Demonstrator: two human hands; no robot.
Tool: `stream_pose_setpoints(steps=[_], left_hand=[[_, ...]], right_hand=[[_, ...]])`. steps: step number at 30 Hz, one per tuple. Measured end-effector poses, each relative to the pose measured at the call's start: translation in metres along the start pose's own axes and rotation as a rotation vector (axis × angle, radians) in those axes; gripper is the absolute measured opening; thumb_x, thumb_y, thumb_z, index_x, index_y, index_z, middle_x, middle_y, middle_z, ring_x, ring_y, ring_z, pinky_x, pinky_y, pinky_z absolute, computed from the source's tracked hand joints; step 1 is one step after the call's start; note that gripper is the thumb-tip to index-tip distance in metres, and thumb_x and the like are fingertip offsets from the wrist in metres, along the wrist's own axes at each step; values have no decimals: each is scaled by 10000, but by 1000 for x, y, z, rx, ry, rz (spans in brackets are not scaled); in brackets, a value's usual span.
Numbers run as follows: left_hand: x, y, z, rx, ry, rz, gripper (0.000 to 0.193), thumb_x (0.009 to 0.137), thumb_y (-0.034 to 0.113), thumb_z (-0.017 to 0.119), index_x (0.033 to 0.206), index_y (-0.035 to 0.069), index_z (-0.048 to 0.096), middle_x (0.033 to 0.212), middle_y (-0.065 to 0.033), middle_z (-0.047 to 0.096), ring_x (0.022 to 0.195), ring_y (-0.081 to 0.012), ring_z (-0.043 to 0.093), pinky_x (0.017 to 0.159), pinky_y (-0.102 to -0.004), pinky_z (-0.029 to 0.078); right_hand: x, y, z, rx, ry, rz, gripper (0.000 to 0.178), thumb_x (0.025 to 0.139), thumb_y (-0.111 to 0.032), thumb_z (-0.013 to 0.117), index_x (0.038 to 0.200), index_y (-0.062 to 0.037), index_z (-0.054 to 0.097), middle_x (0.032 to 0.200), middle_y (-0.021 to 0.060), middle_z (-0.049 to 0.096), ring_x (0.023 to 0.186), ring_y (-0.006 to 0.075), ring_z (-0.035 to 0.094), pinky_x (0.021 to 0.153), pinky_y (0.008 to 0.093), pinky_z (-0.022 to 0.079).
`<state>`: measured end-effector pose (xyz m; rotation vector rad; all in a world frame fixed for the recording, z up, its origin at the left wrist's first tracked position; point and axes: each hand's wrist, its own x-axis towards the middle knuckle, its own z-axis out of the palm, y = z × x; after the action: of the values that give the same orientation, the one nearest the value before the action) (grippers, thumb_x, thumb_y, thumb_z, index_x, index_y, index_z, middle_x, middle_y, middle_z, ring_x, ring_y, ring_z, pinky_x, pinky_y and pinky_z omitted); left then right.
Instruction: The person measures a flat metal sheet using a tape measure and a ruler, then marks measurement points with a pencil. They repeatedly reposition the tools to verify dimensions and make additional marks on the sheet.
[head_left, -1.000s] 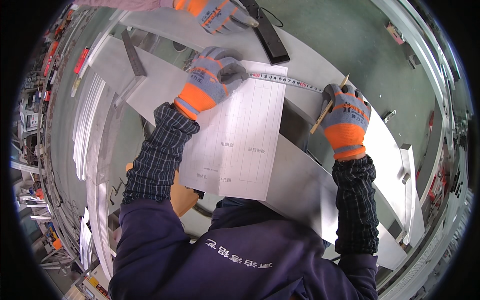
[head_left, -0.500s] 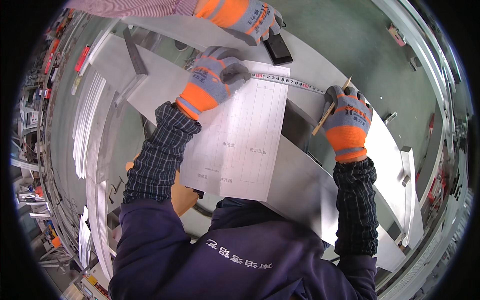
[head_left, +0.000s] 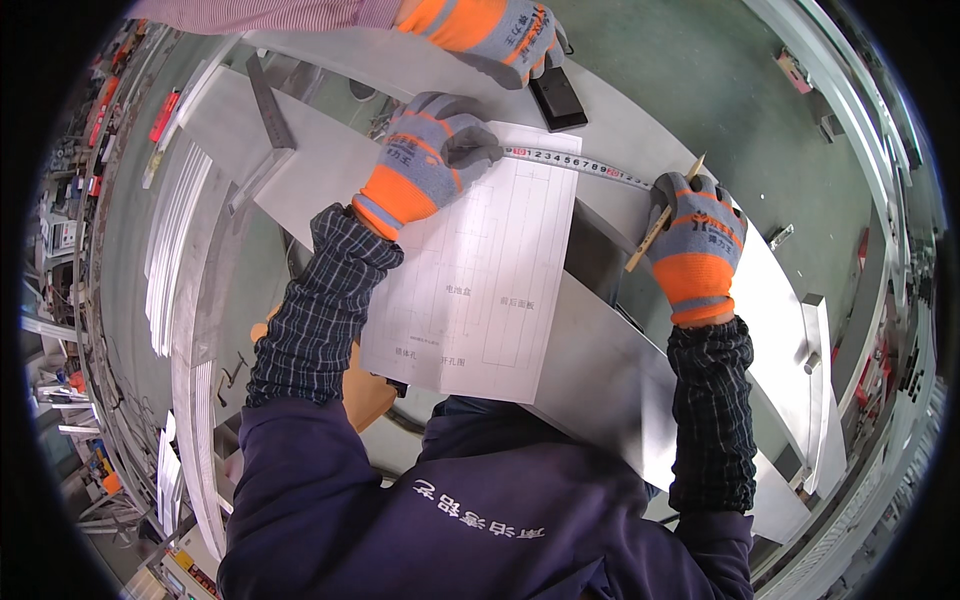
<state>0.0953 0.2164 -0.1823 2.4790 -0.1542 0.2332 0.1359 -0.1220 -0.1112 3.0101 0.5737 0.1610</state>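
A tape measure's blade [head_left: 575, 162] stretches across the top of a white printed drawing sheet [head_left: 470, 330] and past its right edge. My gloved left hand [head_left: 430, 155] grips the blade's left part at the sheet's upper edge, fingers closed. At the blade's right end my gloved right hand [head_left: 695, 225] is closed, holding a pencil [head_left: 650, 240] that slants through its fingers. The tape's case cannot be seen, and the hands hide both ends of the blade. Beneath the sheet lie grey metal panels [head_left: 600, 340].
Another person's gloved hand [head_left: 510, 45] rests beside a black rectangular object [head_left: 558, 100] at the far side. A metal angle piece [head_left: 268, 105] lies at the left. Long metal profiles [head_left: 180, 250] are stacked farther left. A metal part [head_left: 815, 370] stands on the right.
Almost everything is still. The other person's hand has shifted slightly to the right, and the sheet and tape blade show only a tiny shift.
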Motion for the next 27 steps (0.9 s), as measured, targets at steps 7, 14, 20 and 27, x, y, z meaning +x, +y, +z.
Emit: stream_pose_setpoints(steps=[7,14,20,27], left_hand=[[0,3,-1,84,28,59,286,861,300,808,1114,168,791,1068,-146,740,1042,-365,658,923,-493,528],[3,9,-4,-27,18,61,211,878,298,821,1036,158,806,983,-71,796,947,-314,712,923,-466,529],[3,14,-6,-59,47,76,139,867,229,846,975,150,808,943,-49,814,891,-263,738,871,-418,540],[3,26,-13,32,88,119,144,859,228,846,974,153,806,950,-41,806,909,-277,726,928,-431,518]], right_hand=[[1,2,1,14,-66,6,233,965,-312,700,1159,-198,762,1110,110,707,970,330,716,816,487,571],[2,3,5,39,-57,25,224,964,-321,696,1143,-202,759,1129,110,705,1016,337,707,873,495,545],[3,2,5,32,-24,16,212,945,-295,718,1128,-197,766,1087,100,714,968,335,714,861,473,549],[0,0,1,-6,-31,16,231,999,-345,673,1147,-199,771,1091,108,717,979,324,716,850,482,557]])
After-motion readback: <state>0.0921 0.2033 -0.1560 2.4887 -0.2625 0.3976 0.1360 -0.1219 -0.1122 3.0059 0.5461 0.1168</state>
